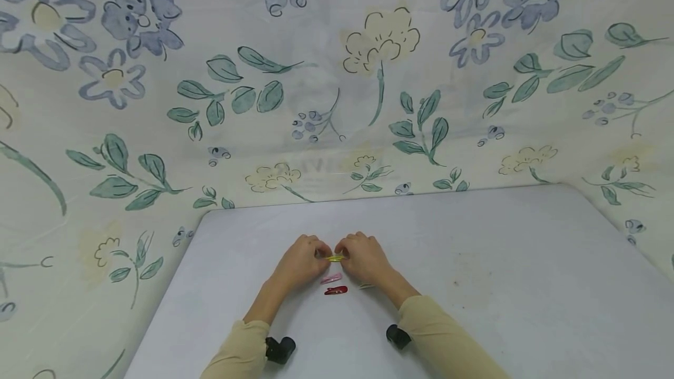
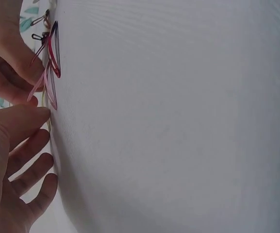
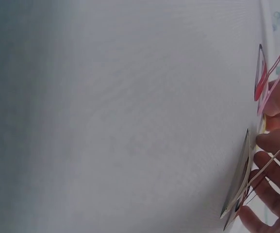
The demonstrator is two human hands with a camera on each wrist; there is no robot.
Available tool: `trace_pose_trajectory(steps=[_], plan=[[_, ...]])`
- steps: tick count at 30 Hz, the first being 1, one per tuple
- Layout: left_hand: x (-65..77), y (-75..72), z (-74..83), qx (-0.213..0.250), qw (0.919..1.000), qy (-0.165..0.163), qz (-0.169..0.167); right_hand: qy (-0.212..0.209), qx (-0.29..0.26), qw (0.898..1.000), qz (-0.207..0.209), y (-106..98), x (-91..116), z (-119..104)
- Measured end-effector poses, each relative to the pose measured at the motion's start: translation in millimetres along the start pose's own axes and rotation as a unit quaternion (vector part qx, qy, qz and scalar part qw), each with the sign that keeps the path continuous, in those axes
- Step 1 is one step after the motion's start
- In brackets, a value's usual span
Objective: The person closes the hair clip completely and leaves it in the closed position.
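Note:
A yellow snap hair clip (image 1: 335, 258) lies between my two hands above the white table. My left hand (image 1: 302, 262) pinches its left end between thumb and finger, and my right hand (image 1: 364, 257) pinches the right end. Closer to me are a pink hair clip (image 1: 331, 278) and a red hair clip (image 1: 336, 290), both snapped open in the left wrist view. A cream hair clip (image 3: 246, 179) sits beneath my right palm, also open, with a darker clip (image 3: 249, 194) partly hidden behind it. The fingertips cover much of the yellow clip.
The white table (image 1: 526, 285) reaches to a flower-printed cloth (image 1: 316, 63) behind it. Black wrist cameras (image 1: 280, 350) are strapped by both sleeves. A few small specks (image 1: 456, 283) mark the table on the right.

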State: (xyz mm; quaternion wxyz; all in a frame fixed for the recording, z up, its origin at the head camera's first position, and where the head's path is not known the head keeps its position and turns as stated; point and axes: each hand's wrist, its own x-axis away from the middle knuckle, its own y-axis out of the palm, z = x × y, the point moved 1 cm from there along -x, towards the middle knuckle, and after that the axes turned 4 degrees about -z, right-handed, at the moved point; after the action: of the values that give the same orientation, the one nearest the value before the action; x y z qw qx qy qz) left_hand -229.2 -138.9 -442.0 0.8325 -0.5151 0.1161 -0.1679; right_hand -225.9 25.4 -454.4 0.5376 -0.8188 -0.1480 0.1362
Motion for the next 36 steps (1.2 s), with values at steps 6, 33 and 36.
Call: trace_pose_trajectory(steps=[6,33,36], plan=[[1.0,1.5,-0.9,0.001,1.0000,-0.002,0.004,0.002,0.001,1.000,0.000,0,1,-1],[23.5,2.2,-7.8,0.092,0.9937,-0.022,0.060,-0.009,-0.071,0.997,-0.007,-7,13,4],[25.5,2.5,-8.3,0.093,0.9936,-0.020,0.061,-0.013,-0.073,0.997,-0.013,-7,14,4]])
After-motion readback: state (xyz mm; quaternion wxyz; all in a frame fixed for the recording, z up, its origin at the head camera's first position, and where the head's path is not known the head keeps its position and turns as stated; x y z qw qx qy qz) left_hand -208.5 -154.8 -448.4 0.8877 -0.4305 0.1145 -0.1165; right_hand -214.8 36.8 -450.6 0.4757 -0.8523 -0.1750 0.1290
